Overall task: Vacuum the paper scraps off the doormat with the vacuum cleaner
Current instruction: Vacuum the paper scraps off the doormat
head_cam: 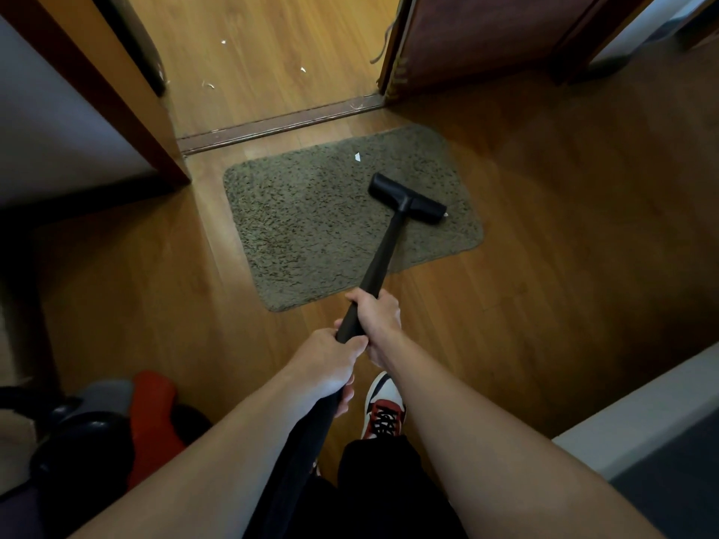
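Wooden floor (544, 227) around doormat (311, 227); scraps (302, 70) lie beyond threshold (280, 124)

Two bare forearms, extended forward and down, converging. Right hand (379, 319): foremost, fingers wrapped round the black vacuum tube (379, 262). Left hand (330, 363): just behind it, touching, fist closed on the same tube. Wrists straight.
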A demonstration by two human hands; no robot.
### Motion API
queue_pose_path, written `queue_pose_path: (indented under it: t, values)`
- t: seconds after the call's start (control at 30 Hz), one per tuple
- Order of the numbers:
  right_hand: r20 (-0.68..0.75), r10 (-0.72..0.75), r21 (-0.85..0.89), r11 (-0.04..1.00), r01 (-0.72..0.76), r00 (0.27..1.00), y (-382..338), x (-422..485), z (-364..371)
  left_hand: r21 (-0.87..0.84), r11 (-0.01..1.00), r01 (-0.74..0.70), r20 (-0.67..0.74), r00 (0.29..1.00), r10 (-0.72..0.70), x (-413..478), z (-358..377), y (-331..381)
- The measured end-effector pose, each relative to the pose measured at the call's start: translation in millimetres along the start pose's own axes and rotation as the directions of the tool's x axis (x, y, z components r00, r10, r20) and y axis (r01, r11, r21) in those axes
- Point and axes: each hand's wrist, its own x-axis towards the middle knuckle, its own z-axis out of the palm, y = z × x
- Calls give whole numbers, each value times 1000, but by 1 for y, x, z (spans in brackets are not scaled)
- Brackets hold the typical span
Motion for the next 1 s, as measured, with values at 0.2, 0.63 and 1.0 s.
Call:
queue_pose_path:
  t: [0.2, 0.63, 1.0]
  values:
    - [45, 11, -28, 1000, -9, 999, 22, -32, 35, 23, 1000, -16, 3, 1000, 16, -25, -33, -34]
    - [56, 57, 52, 997, -60, 997, 91, -96, 60, 88, 996, 1, -35, 999, 2, -77, -50, -105]
    - [-68, 51, 154, 987, -40, 996, 65, -54, 4, 193, 981, -35, 44, 999, 27, -32, -9, -59]
